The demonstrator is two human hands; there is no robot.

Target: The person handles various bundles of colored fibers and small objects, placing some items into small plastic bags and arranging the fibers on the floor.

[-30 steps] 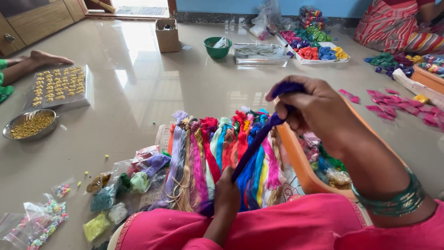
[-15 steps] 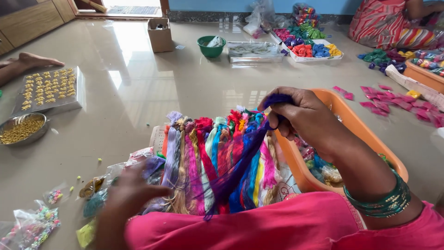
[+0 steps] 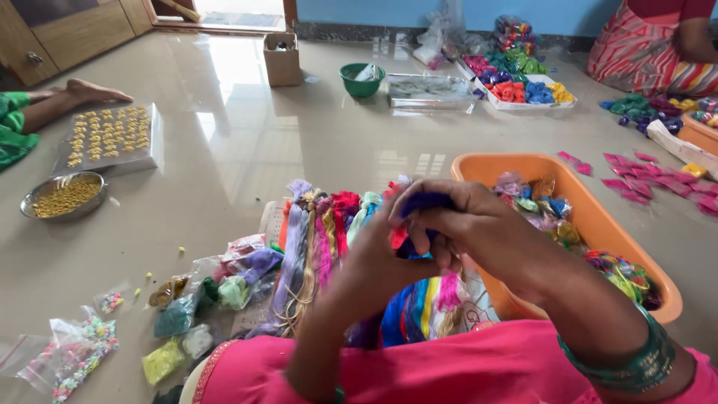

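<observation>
My left hand and my right hand meet above my lap, and both grip a dark blue thread bundle between the fingers. Under them lies a row of coloured thread skeins in purple, pink, red, teal, blue and yellow, spread on the floor in front of my pink-clad knee. Green bangles circle my right wrist. The lower part of the blue bundle is hidden behind my hands.
An orange plastic tub of coloured bits stands at my right. Small bags of beads lie at my left. Farther off are a steel bowl, a tray of yellow pieces, a green bowl, a cardboard box and other people's limbs.
My right hand came down from a raised pull on the blue thread. My left hand swung out to the left, then rose to join the right on the bundle.
</observation>
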